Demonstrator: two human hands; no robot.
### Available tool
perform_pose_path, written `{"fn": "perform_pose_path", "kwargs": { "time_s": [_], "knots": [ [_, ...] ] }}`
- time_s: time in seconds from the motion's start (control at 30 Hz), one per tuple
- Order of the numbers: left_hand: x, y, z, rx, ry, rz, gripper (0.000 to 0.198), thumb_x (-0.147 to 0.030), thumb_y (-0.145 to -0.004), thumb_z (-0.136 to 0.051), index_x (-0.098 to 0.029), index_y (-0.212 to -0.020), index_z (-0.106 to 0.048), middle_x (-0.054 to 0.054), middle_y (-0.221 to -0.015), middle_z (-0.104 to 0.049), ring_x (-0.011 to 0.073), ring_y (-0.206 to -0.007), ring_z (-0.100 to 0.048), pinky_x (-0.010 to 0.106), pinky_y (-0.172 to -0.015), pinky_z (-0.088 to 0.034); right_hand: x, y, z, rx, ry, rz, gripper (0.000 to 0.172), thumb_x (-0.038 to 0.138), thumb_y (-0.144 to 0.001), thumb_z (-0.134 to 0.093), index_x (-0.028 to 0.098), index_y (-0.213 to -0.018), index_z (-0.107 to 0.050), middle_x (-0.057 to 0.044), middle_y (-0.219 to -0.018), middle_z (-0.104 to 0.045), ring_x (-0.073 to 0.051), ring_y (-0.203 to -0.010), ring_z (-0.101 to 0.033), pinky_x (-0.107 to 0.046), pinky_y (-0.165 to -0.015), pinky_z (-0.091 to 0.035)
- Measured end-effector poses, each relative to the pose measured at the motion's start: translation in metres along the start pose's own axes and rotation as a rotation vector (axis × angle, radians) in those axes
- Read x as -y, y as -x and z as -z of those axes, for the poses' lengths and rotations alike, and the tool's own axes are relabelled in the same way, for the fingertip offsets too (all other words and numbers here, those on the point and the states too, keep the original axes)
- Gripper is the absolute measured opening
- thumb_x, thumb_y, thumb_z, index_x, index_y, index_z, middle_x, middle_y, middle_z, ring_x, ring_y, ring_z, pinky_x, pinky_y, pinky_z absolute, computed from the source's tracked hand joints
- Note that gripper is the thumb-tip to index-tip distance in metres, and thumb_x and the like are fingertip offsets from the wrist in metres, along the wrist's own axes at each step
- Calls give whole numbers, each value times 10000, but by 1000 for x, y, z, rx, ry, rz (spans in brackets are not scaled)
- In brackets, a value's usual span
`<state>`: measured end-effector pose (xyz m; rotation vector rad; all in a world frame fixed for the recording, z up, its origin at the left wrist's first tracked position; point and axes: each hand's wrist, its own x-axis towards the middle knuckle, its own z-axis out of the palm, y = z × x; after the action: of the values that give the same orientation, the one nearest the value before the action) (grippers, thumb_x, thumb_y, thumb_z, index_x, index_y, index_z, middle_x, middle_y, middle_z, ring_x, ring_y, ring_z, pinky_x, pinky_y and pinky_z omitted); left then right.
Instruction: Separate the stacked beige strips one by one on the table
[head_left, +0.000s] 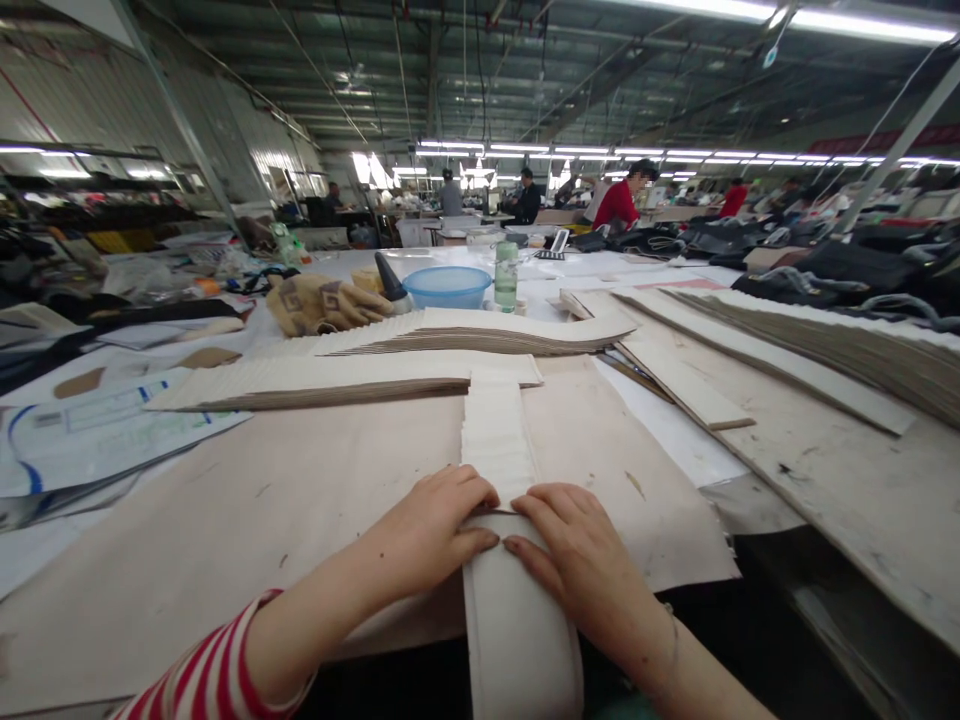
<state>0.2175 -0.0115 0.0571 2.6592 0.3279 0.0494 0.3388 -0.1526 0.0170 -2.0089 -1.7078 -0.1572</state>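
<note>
A long off-white strip (521,640) runs from the table edge toward me, its near end hanging over my lap. My left hand (439,520) pinches the strip's left side with thumb and fingertips. On the opposite side my right hand (570,545) pinches it the same way, the thumbs almost meeting. A dark crosswise edge shows between the fingertips. Beyond the hands, more overlapping pale strips (499,430) lie in line with it. Their far end meets a fanned stack of strips (337,380) lying crosswise.
Another fanned stack (487,330) lies behind, with more strips (832,350) at the right. Farther back are a blue basin (448,287), a green bottle (505,277) and a patterned brown cloth item (322,303). Printed plastic packaging (90,430) lies left. Several people work in the background.
</note>
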Motion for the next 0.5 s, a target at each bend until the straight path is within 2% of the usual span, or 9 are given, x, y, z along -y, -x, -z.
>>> {"fn": "perform_pose_path", "kwargs": {
  "time_s": [0.17,0.5],
  "knots": [
    [6,5,8,25,91,54,197,-233,-700,-596,-194,-888,-553,11,-921,-552,177,-892,-501,293,-786,-399,1,-4,5,42,-17,0,204,274,-794,-569,209,-987,-551,-41,-943,-574,-206,-919,-506,-394,-848,-374],
    [5,6,3,6,69,52,176,-208,-703,-572,-191,-877,-549,17,-919,-554,189,-905,-495,308,-790,-401,0,-20,13,228,-184,87,268,151,-779,-559,225,-1036,-543,-27,-977,-555,-173,-938,-491,-338,-842,-399]
  ]
}}
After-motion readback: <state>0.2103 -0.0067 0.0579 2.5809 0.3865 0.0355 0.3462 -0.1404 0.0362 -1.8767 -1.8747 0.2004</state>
